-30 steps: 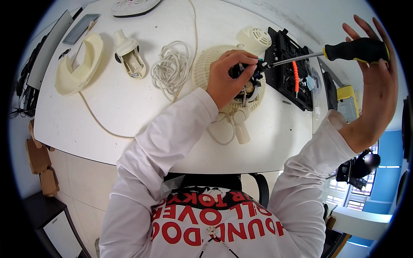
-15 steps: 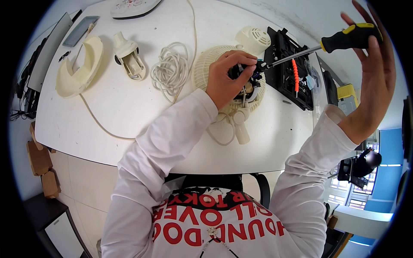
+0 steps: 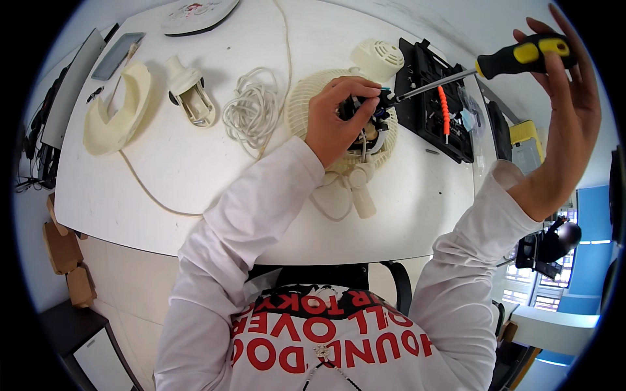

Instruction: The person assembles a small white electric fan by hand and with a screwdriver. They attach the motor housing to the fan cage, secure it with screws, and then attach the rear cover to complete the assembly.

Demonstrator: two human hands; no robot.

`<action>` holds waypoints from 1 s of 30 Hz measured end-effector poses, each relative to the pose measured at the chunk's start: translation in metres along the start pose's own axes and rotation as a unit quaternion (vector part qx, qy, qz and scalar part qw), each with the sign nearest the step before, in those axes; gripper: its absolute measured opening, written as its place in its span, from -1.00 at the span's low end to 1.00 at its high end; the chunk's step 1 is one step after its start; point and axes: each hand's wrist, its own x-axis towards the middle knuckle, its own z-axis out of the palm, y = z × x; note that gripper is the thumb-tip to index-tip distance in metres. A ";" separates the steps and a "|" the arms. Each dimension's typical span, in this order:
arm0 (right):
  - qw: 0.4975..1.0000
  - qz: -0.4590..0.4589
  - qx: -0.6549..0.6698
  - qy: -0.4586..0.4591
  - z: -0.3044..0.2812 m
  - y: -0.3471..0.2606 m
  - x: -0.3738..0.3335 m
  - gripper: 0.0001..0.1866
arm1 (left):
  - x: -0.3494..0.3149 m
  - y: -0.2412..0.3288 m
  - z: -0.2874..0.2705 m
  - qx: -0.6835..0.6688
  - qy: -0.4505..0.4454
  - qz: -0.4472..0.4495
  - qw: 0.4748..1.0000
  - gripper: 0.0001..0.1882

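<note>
A cream fan head lies with its round grille on the white table, its dark motor exposed on top. My left hand is closed over the motor, thumb and fingers gripping its dark upper part. At the right, my right hand holds a screwdriver by its black and yellow handle, thumb against it and some fingers stretched out. The steel shaft slants down to the motor, its tip at a dark part beside my left fingertips. What the tip touches is too small to make out.
Right of the fan lies an open black tool case with an orange rod-shaped tool. A vented cream cover stands behind. To the left are a coiled white cable, a cream stand part and a curved cream shell.
The screwdriver handle has turned in my right hand, showing a different yellow patch. My left hand keeps its hold on the motor. The whole view has shifted slightly.
</note>
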 end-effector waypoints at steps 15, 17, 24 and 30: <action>0.987 0.022 -0.041 0.155 0.031 -0.008 -0.004 -0.63 | 0.004 0.004 0.003 -0.001 0.006 0.002 1.000 -0.89; 0.988 0.046 -0.027 0.145 0.028 -0.016 -0.003 -0.68 | 0.004 0.005 0.003 0.010 0.002 0.004 1.000 -0.89; 0.983 0.094 -0.095 0.123 0.041 -0.051 -0.006 -0.52 | 0.004 0.003 -0.003 0.028 -0.023 0.005 0.999 -0.89; 0.984 0.039 -0.017 0.176 0.034 -0.010 -0.009 -0.67 | 0.007 0.003 -0.001 -0.004 -0.019 -0.026 0.999 -0.89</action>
